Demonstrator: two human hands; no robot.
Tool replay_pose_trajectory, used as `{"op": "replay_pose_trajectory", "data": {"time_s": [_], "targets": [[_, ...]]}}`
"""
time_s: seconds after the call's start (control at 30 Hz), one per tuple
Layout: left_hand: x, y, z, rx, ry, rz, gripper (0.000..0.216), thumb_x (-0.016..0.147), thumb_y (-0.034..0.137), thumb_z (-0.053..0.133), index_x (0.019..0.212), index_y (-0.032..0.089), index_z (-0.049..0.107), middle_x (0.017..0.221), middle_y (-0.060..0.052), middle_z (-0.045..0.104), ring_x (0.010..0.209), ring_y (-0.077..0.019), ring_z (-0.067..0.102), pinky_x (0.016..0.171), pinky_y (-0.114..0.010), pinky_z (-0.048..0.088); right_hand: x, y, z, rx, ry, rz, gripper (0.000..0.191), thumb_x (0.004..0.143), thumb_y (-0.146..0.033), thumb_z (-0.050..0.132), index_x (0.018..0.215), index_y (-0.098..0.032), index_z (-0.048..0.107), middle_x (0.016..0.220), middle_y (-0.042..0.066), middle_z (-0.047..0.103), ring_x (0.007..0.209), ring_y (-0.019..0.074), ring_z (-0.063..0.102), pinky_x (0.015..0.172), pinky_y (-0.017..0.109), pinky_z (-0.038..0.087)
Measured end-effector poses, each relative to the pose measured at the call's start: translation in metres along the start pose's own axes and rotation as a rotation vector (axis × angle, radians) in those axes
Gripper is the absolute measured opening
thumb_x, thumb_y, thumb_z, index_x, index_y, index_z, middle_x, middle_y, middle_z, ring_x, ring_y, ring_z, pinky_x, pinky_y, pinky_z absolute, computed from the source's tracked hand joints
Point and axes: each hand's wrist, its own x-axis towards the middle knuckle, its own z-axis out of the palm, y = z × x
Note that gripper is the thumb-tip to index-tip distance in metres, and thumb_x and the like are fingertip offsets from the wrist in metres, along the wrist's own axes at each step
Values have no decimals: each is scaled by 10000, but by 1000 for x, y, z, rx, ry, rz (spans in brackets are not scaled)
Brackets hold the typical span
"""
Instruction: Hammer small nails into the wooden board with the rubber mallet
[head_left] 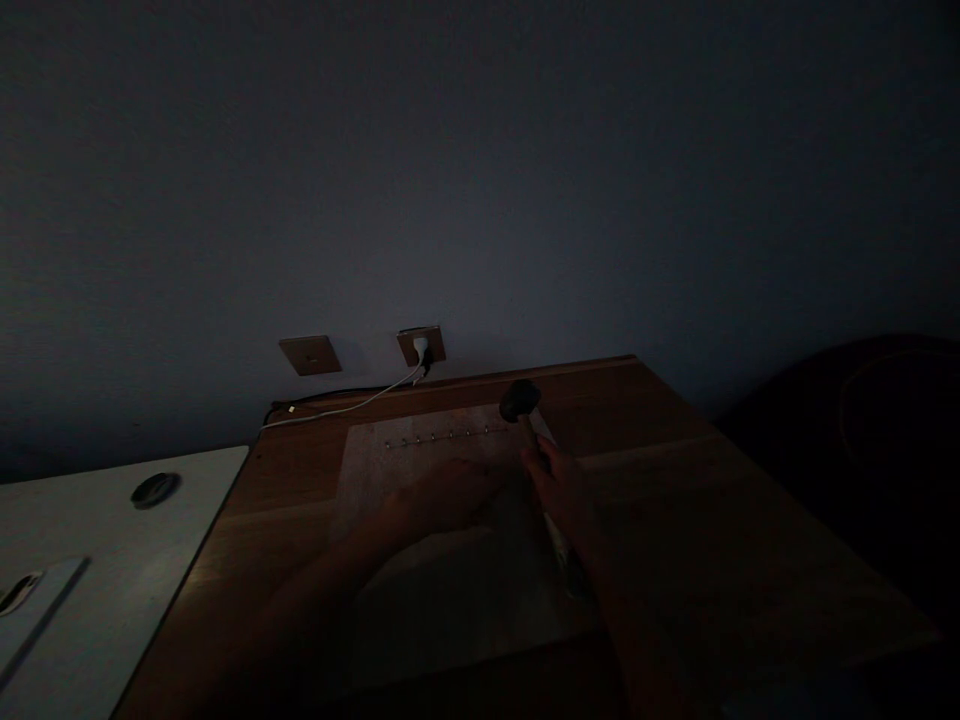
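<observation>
- Desk [112, 560], white, stands against the left edge of the table [712, 520]; a dark oval fitting [155, 488] is set into its top.
- Wall behind the table's far-left corner carries a blank plate [310, 354] and a socket [431, 343]. A white plug [421, 347] sits in the socket, and its cable [352, 406] trails left along the far edge.
- Board [375, 460], pale and thin, lies flat on the table left of its middle and runs from near the far edge toward the near edge.
- Nails [442, 437] stand in a row across the board's far end, small and hard to count in the dim light.
- Left hand [442, 495] lies palm down on the board just short of the row. The fingers look flat and clamp nothing that shows.
- Right hand [559, 485] is closed round the handle of the hammer [520, 400]. The dark head hangs just above the row's right end, near the board's far-right corner.
- Step in hand, as it looks, is nailing along the row, at its right end.
- A blow from here calls for the head square over one nail, a short stroke, and the left fingers kept back while they pin the board.
</observation>
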Motion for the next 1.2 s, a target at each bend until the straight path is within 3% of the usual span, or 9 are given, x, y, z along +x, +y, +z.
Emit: {"op": "replay_pose_trajectory", "data": {"time_s": [0.13, 0.33, 0.5, 0.6, 0.83, 1.2], "targets": [[3, 1, 2, -14, 10, 26, 108, 836, 155, 655, 921, 211, 691, 868, -70, 693, 799, -250, 695, 697, -317, 522, 1, 0, 0, 17, 20, -15, 351, 901, -517, 468, 919, -221, 655, 635, 19, 611, 567, 197, 595, 545, 297, 414], [16, -8, -3, -126, 35, 14, 174, 819, 87, 600, 915, 183, 708, 894, -61, 701, 780, -206, 683, 697, -290, 524, -4, -3, 0, 199, 35, 123, 397, 878, -586, 485, 983, -219, 594, 536, -54, 518, 387, 146, 487, 379, 252, 369], [57, -34, 1, -394, 395, -151, 225, 833, 94, 601, 1000, 178, 727, 1005, -58, 749, 901, -183, 696, 861, -300, 539, -1, 2, 0, 313, 63, 114, 430, 855, -658, 515, 879, -232, 561, 483, -73, 477, 360, 125, 461, 358, 225, 360], [76, -43, 11, -422, 501, -257, 246, 852, 100, 585, 1028, 188, 733, 1033, -53, 768, 961, -195, 702, 915, -321, 540, 2, 6, -1, 278, 94, 92, 403, 868, -637, 521, 809, -238, 532, 493, -57, 504, 383, 128, 488, 377, 228, 373], [78, -36, 32, -178, 475, -275, 223, 909, 129, 578, 1045, 207, 736, 1075, -86, 761, 1034, -245, 687, 1056, -444, 441, 1, 8, -2, 238, 78, 120, 352, 878, -584, 515, 843, -236, 559, 497, -53, 523, 383, 136, 498, 382, 240, 378], [81, -38, 35, -214, 475, -319, 169, 891, 134, 560, 961, 187, 704, 990, -88, 738, 936, -234, 674, 900, -355, 510, -2, 0, -2, 266, 68, 129, 374, 851, -605, 534, 830, -232, 562, 531, -41, 528, 388, 135, 476, 392, 260, 376]]}}
